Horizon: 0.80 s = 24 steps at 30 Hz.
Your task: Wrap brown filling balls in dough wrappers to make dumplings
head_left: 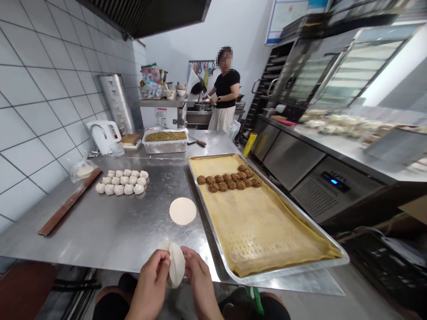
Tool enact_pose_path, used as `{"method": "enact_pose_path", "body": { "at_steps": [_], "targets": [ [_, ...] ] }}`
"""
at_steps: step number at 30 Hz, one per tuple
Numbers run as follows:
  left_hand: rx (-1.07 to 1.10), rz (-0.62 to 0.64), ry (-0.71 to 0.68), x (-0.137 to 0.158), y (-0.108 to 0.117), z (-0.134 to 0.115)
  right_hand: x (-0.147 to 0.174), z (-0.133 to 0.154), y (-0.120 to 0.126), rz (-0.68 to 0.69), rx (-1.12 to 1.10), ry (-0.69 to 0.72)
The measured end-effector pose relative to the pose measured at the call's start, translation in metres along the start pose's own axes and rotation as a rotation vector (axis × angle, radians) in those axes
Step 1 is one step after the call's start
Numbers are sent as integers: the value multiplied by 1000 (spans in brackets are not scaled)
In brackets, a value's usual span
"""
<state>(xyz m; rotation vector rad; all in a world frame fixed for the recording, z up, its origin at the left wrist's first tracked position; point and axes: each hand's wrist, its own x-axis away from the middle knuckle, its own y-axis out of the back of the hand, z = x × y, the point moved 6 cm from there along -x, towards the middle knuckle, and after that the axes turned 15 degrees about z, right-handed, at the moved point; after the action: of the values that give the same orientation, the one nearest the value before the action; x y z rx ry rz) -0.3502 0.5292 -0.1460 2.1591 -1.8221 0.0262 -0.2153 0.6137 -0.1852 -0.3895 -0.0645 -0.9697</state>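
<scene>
My left hand (155, 273) pinches the left side of a round, pale dough wrapper (177, 265) between thumb and fingers, just over the table's front edge. The wrapper is held up and partly folded; whether it has filling inside is hidden. At its right edge, my right hand (196, 270) closes its fingertips on the dough. Another flat dough wrapper (183, 211) lies on the steel table just beyond my hands. To the right, a metal tray (230, 262) lined with yellowish cloth bears several brown filling balls (231, 178). Several small white dough pieces (124, 180) stand in rows at left.
A brown wooden strip (70, 201) lies at the left. Farther back are a plastic tub of greenish chopped filling (166, 136), a knife (200, 142) and a white kettle (105, 135). A person (227, 89) works at a pot by the far wall. A steel counter (313, 155) stands right.
</scene>
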Motion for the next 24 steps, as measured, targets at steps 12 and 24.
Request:
{"method": "enact_pose_path", "body": {
  "at_steps": [12,24],
  "targets": [
    [446,-84,56,-8,8,22,7,31,-19,137,243,100],
    [516,-182,-8,-2,17,18,-7,19,-24,78,-361,-57]
  ]
}}
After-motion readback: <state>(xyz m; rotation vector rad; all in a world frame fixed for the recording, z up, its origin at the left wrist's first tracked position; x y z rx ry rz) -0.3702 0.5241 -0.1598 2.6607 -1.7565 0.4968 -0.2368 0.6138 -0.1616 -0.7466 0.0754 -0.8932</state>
